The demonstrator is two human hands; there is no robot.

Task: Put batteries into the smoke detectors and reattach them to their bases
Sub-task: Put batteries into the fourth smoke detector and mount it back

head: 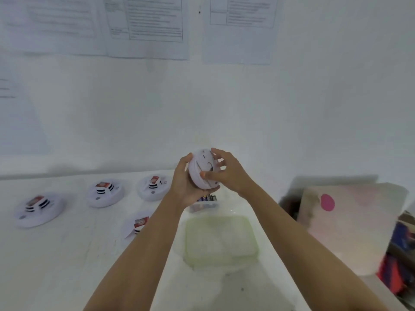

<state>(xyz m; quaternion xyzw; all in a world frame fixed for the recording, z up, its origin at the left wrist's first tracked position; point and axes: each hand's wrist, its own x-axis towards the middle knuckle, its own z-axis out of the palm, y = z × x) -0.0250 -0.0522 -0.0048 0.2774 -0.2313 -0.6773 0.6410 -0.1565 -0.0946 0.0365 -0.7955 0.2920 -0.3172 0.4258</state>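
I hold a round white smoke detector point(203, 169) up in front of me above the table, tilted on edge with its base side facing me. My left hand point(183, 185) cups it from the left and below. My right hand point(226, 173) grips its right rim, thumb across the face and fingers curled over the top edge. Three more white detectors lie on the table to the left, each with a red tag: one far left point(39, 208), one in the middle point(105, 192), one nearest my hands point(153, 187). A fourth point(138, 224) is partly hidden behind my left forearm.
A clear tub with batteries point(205, 202) stands under my hands. In front of it lies a pale green lid point(221, 240). On the right a white sheet with a pink dot point(350, 225) leans over a pile of coloured things. Papers hang on the wall behind.
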